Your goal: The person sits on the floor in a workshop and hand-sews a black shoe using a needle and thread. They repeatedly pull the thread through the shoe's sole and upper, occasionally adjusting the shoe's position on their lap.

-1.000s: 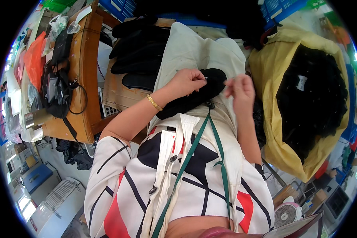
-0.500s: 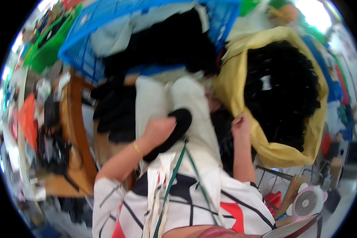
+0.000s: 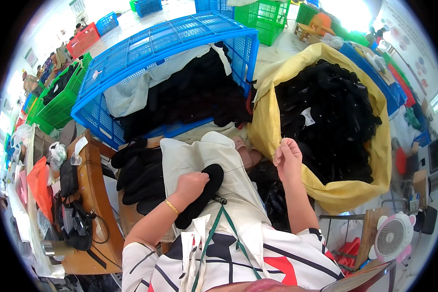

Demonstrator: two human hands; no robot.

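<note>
A long, soft-looking black fabric piece with a rounded end [image 3: 213, 174] lies slantwise across the person's lap, its rounded end up and to the right, the rest running down to the left toward the waist. The left hand [image 3: 192, 186] grips it around the middle, hiding part of its upper face; the surface that shows is plain and matt. From near the rounded end a thin dark thread [image 3: 236, 169] runs, drawn out nearly straight, up toward the pinched fingertips of the raised right hand [image 3: 288, 155].
</note>
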